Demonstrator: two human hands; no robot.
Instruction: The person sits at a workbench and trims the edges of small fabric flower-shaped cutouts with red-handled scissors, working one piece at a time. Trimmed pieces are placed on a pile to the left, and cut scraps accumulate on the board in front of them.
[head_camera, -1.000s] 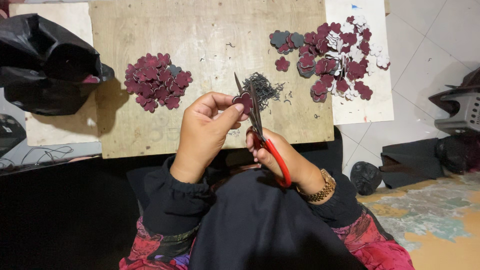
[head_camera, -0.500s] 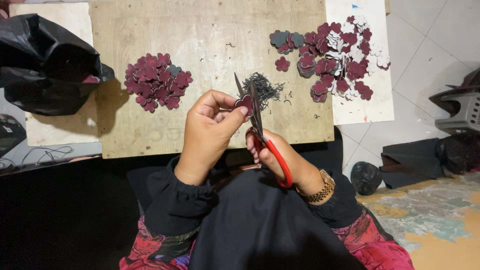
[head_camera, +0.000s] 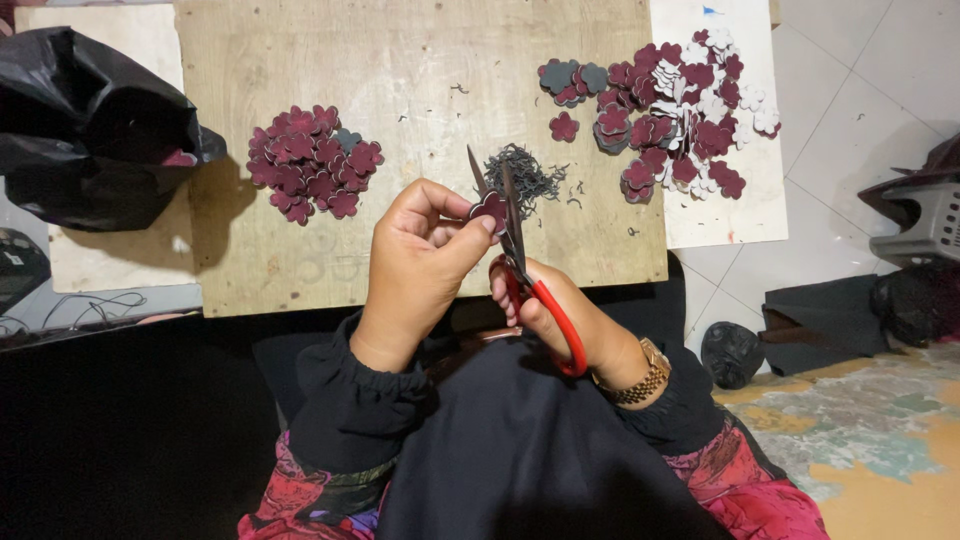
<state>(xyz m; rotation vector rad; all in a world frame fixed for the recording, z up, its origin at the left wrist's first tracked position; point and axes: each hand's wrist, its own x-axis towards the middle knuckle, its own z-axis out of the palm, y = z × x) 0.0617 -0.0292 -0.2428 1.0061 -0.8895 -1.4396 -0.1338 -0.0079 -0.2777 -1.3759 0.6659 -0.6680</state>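
The left hand (head_camera: 425, 262) pinches a small maroon flower-shaped cutout (head_camera: 489, 210) between thumb and fingertips, holding it up over the near edge of a worn wooden board (head_camera: 420, 60). The right hand (head_camera: 560, 315) is closed through the red handles of a pair of scissors (head_camera: 515, 255), whose dark blades point away from the person and stand slightly parted, one on each side of the cutout's edge. Just beyond the blade tips a small heap of dark trimmings (head_camera: 525, 175) lies on the board. To the left sits a pile of maroon flower cutouts (head_camera: 312, 162); to the right a larger, looser pile (head_camera: 675, 105) of maroon, grey and white cutouts spills onto a white sheet (head_camera: 735, 215). A black plastic bag (head_camera: 85, 130) lies at far left.
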